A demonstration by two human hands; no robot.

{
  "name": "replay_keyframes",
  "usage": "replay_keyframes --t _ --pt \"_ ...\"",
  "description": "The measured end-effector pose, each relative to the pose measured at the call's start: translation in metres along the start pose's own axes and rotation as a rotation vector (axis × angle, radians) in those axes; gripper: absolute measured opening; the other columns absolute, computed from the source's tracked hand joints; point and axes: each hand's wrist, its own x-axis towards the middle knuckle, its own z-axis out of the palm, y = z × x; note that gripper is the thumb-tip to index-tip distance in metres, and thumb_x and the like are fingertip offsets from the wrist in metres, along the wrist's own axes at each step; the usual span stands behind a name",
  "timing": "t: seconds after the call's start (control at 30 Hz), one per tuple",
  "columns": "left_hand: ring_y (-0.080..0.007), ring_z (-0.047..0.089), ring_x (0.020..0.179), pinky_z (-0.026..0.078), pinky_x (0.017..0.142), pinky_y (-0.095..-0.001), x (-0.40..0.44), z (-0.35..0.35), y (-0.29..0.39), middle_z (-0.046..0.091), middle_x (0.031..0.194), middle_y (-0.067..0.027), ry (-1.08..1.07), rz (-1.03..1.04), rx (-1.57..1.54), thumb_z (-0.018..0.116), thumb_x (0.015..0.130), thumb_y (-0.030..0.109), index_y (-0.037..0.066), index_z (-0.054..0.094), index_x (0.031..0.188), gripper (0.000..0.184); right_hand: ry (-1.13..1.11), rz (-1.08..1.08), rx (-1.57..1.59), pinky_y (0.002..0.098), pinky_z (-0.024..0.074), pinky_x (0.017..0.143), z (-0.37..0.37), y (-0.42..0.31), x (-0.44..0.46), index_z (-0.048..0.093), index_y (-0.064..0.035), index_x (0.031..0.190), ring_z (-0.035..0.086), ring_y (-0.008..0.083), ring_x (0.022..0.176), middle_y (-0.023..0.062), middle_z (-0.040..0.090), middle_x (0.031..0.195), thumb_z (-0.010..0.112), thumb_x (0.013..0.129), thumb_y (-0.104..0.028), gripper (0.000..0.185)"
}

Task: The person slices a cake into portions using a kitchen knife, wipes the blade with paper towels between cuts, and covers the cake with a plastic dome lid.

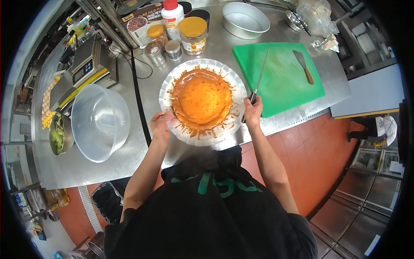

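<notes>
A round golden-brown cake lies on a spread sheet of white baking paper with browned crumbs stuck around it. At the paper's lower left edge, my left hand has its fingers closed on the rim. My right hand grips the black handle of a long knife, its blade pointing up and away over the green cutting board. That hand is close to the paper's right edge. A small spatula with a wooden handle rests on the board.
Behind the cake stand several jars and a round metal cake tin. To the left are a clear plastic tub, a digital scale and a bowl of greens. Another person is at the far right.
</notes>
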Motion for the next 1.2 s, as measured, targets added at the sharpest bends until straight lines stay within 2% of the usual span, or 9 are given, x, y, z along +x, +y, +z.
replay_keyframes --t 0.33,0.43,0.5,0.6,0.63,0.67,0.93,1.1,1.2 --pt "-0.0213 0.066 0.077 0.059 0.064 -0.0328 -0.001 0.000 0.005 0.064 0.089 -0.0121 -0.045 0.016 0.079 0.065 0.079 -0.002 -0.002 0.054 0.097 0.021 0.043 0.045 0.133 0.0276 0.0429 0.068 0.002 0.006 -0.004 0.052 0.0023 0.090 0.051 0.0136 0.071 0.0058 0.055 0.078 0.060 0.078 -0.007 0.017" --pt "-0.0190 0.065 0.070 0.058 0.059 -0.0300 -0.006 0.005 0.006 0.063 0.084 -0.0102 0.037 0.035 0.067 0.066 0.079 -0.001 -0.004 0.056 0.092 0.017 0.055 0.121 0.193 0.0265 0.0421 0.068 0.002 0.003 -0.004 0.052 0.0020 0.090 0.050 0.0123 0.073 0.0055 0.055 0.079 0.060 0.078 -0.008 0.017" --pt "-0.0196 0.065 0.070 0.058 0.060 -0.0297 -0.003 0.002 0.002 0.063 0.084 -0.0110 0.028 0.037 0.056 0.066 0.079 -0.002 -0.004 0.056 0.090 0.015 0.017 0.014 0.131 0.0260 0.0420 0.062 -0.002 0.002 -0.001 0.052 0.0019 0.090 0.050 0.0113 0.068 0.0046 0.054 0.075 0.060 0.080 -0.010 0.018" --pt "-0.0198 0.066 0.072 0.058 0.061 -0.0299 0.000 -0.001 0.001 0.063 0.084 -0.0110 -0.029 0.035 0.041 0.065 0.079 -0.002 -0.005 0.057 0.091 0.015 -0.011 0.075 0.116 0.0257 0.0411 0.053 -0.019 -0.014 -0.004 0.052 0.0016 0.089 0.049 0.0100 0.059 0.0033 0.053 0.069 0.060 0.081 -0.012 0.018" --pt "-0.0198 0.066 0.072 0.058 0.061 -0.0299 -0.007 0.002 0.006 0.063 0.084 -0.0110 -0.029 0.036 0.040 0.065 0.079 -0.002 -0.005 0.057 0.091 0.015 0.014 -0.115 -0.029 0.0246 0.0385 0.044 -0.028 -0.018 -0.007 0.051 0.0007 0.089 0.047 0.0097 0.049 0.0028 0.052 0.065 0.060 0.085 -0.016 0.019" --pt "-0.0195 0.065 0.072 0.058 0.062 -0.0298 -0.016 0.004 0.010 0.063 0.084 -0.0107 -0.019 0.052 0.047 0.066 0.079 -0.001 -0.005 0.057 0.092 0.015 0.012 -0.116 -0.030 0.0246 0.0385 0.044 -0.038 -0.021 -0.014 0.051 0.0007 0.089 0.047 0.0097 0.049 0.0028 0.052 0.065 0.060 0.085 -0.016 0.019" --pt "-0.0164 0.064 0.072 0.055 0.065 -0.0270 -0.024 -0.001 -0.007 0.063 0.084 -0.0087 -0.073 0.075 0.074 0.068 0.081 0.004 -0.005 0.061 0.093 0.017 -0.570 0.493 0.216 0.0222 0.0374 0.039 -0.065 -0.144 -0.125 0.052 0.0004 0.108 0.044 0.0081 0.044 0.0019 0.051 0.068 0.048 0.095 -0.038 0.040" --pt "-0.0129 0.061 0.068 0.050 0.063 -0.0240 -0.026 0.010 -0.005 0.063 0.081 -0.0066 0.144 0.132 0.189 0.067 0.082 0.002 -0.003 0.063 0.091 0.011 -0.695 0.576 0.276 0.0228 0.0377 0.042 -0.038 -0.149 -0.149 0.051 -0.0013 0.109 0.045 0.0083 0.047 0.0004 0.050 0.068 0.046 0.096 -0.038 0.039" --pt "-0.0160 0.064 0.077 0.050 0.065 -0.0277 -0.030 0.007 -0.002 0.065 0.092 -0.0091 0.077 0.105 0.244 0.067 0.083 0.010 -0.001 0.059 0.102 0.023 -0.727 0.589 0.270 0.0236 0.0376 0.043 -0.024 -0.150 -0.147 0.049 -0.0023 0.108 0.045 0.0085 0.048 -0.0004 0.049 0.068 0.045 0.096 -0.037 0.037"
